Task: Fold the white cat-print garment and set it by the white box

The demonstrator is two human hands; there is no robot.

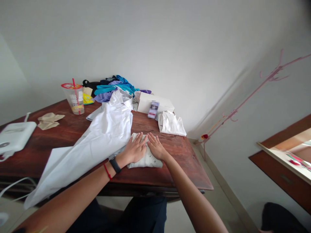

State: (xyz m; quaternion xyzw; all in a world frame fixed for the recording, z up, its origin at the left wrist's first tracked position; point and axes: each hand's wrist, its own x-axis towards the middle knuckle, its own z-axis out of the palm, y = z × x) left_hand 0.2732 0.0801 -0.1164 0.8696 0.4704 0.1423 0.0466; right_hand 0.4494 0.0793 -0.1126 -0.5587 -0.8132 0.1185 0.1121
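Note:
Both palms press flat on a folded, pale cloth garment [148,161] near the front edge of the wooden table. My left hand [136,149] lies on its left half with fingers stretched toward the far side. On the right half rests my right hand [156,148], fingers also extended, the fingertips of both hands close together. A white collared shirt [104,129] spreads just left of the garment, its lower part hanging over the table edge. Beyond my right hand sits another folded cream garment [171,123].
At the back are a heap of blue and purple clothes [119,85] and a white box [157,103]. A plastic cup with straw [76,98], brown paper [50,120] and a white device [17,136] occupy the left. A pink coat stand [243,102] leans at right.

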